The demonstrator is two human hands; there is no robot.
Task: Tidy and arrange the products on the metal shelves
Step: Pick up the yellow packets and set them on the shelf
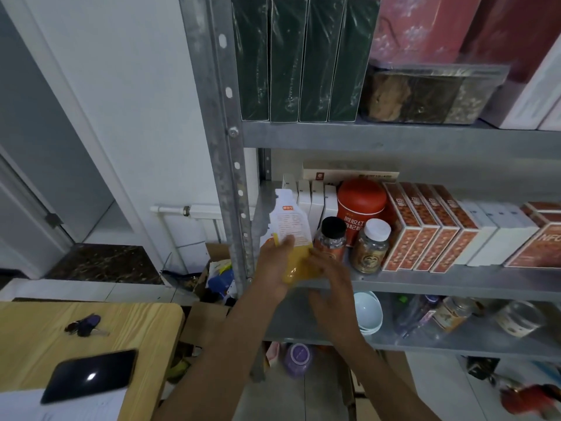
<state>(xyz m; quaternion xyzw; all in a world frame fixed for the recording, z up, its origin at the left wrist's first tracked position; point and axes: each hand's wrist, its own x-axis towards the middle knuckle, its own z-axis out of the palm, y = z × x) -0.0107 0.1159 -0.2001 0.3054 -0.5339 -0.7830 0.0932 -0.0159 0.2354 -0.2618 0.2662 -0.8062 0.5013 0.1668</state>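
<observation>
The person is setting a pouch (292,226) at the left end of the middle shelf (425,282), just beside a black-capped jar (332,235). The left hand (274,264) grips its orange lower part. The right hand (331,278) is at the pouch, but it is blurred and its grip cannot be told. The next move probably calls for standing the pouch upright, then letting go.

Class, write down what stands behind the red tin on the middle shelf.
A long pale box stands behind the red tin. Only its top strip shows; the tin and the white boxes beside it cover the rest.
</observation>
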